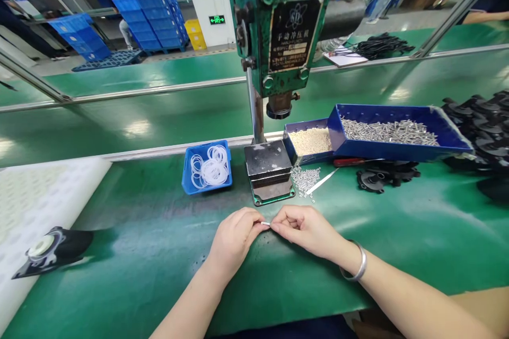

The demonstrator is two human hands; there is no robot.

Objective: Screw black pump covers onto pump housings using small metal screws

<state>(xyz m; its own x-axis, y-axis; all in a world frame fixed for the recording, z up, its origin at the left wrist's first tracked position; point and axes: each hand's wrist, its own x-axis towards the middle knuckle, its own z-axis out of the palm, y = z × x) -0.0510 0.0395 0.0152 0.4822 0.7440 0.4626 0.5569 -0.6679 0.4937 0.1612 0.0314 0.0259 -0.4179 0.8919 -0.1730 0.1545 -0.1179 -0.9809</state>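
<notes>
My left hand [237,235] pinches a short, silvery metal pin [265,223] between thumb and forefinger. At the pin's other end, the fingertips of my right hand [304,226] are pressed together on its tip. Whether a tiny ring sits there too is hidden by the fingers. Both hands are held over the green bench, just in front of the press base [270,161]. Beyond my right hand lies a loose pile of tiny metal rings [305,180], with white tweezers [321,182] among them.
A green hand press [280,26] rises at centre. Blue bins hold white rings [210,167], cream-coloured bits [312,141] and metal pins [392,131]. Black moulded parts [374,180] lie at right. On the left, a black part [59,249] rests by a white foam sheet [47,190].
</notes>
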